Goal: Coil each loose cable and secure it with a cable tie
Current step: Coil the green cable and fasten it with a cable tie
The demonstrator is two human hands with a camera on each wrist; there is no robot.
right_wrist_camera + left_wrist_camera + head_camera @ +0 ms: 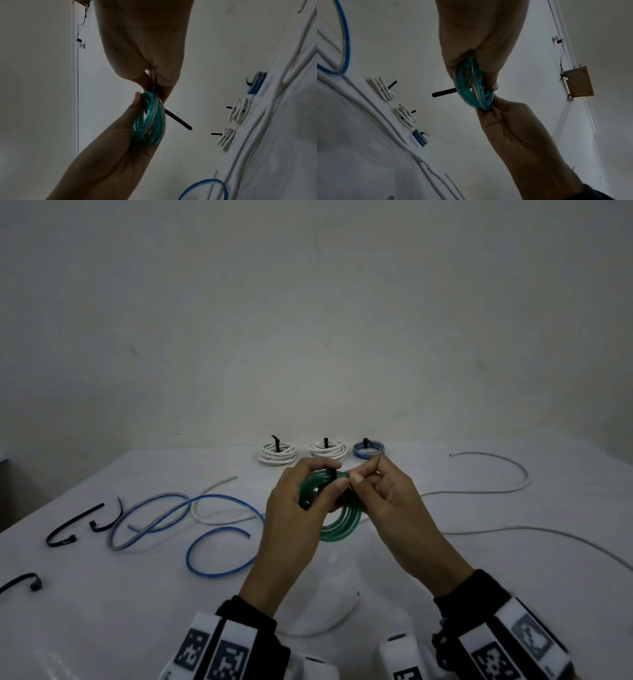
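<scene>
Green coil [330, 510], several glossy translucent loops, is held above the middle of the worktop [445, 570]: the left hand [294, 525] grips its rim, the right hand [390, 508] pinches the black cable tie [444, 92] at its far edge. Best to keep the loops squeezed flat and draw the tail straight until snug.

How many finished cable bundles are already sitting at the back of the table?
3, in a row by the wall: a white bundle on the left, a white one in the middle, a blue one on the right. Each has a black tie.
</scene>
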